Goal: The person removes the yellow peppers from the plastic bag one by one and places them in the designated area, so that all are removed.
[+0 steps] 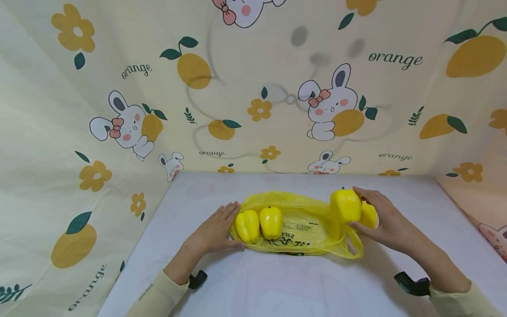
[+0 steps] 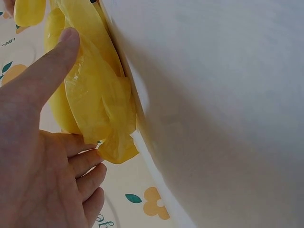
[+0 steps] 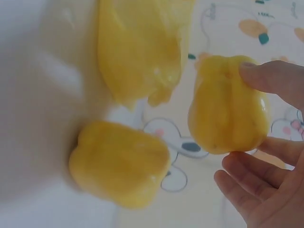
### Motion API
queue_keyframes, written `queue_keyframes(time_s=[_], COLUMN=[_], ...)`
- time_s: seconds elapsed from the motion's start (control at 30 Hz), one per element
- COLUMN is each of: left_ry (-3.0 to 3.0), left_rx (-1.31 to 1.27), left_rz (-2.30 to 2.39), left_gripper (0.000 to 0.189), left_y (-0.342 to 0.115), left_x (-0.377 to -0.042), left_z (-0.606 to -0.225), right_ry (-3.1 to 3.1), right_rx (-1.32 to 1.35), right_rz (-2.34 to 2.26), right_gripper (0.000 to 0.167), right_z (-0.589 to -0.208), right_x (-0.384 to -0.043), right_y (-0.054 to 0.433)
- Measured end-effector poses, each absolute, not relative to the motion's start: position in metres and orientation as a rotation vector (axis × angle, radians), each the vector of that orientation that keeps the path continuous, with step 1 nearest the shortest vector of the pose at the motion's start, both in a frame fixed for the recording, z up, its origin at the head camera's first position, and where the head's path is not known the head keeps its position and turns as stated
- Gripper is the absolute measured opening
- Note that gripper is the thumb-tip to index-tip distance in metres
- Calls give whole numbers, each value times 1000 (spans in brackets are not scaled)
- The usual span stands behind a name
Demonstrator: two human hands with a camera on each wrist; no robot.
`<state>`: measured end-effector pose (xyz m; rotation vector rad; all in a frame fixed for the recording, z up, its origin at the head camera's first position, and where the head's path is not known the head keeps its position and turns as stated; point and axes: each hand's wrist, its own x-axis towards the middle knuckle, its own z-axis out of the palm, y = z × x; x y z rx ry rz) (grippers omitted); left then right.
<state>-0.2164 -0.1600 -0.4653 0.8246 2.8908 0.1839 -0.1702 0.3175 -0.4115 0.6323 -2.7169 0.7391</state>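
A thin yellow plastic bag (image 1: 303, 207) lies flat, with two yellow bell peppers, one at its left end (image 1: 247, 226) and one beside it (image 1: 271, 223); they look to be on or inside it. My left hand (image 1: 211, 231) rests against the bag's left end, fingers extended and thumb apart. My right hand (image 1: 390, 224) grips another yellow bell pepper (image 1: 346, 205) between thumb and fingers, raised over the bag's right end. Behind that hand, a further yellow bell pepper (image 3: 121, 164) sits on the table; the head view shows it partly hidden.
The white table (image 1: 273, 281) meets a cream cloth backdrop (image 1: 245, 53) printed with rabbits and oranges at the back and sides. The bag's handle loop (image 1: 355, 246) lies near my right hand. Dark wrist mounts (image 1: 412, 284) stick out by both sleeves.
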Motion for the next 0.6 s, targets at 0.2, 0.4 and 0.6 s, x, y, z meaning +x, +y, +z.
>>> queue_keyframes(time_s=[0.2, 0.4, 0.6], left_ry=[2884, 2886, 2893], left_rx=[828, 824, 827], left_rz=[212, 219, 217], left_gripper=[119, 119, 119], left_y=[-160, -160, -160], left_x=[-215, -215, -216], left_z=[-465, -465, -466], right_ry=[-2718, -2708, -2711], right_rx=[585, 547, 494], right_rz=[733, 725, 709], right_gripper=[101, 103, 105], right_z=[-412, -413, -412], right_x=[-173, -174, -173], right_y=[331, 343, 352])
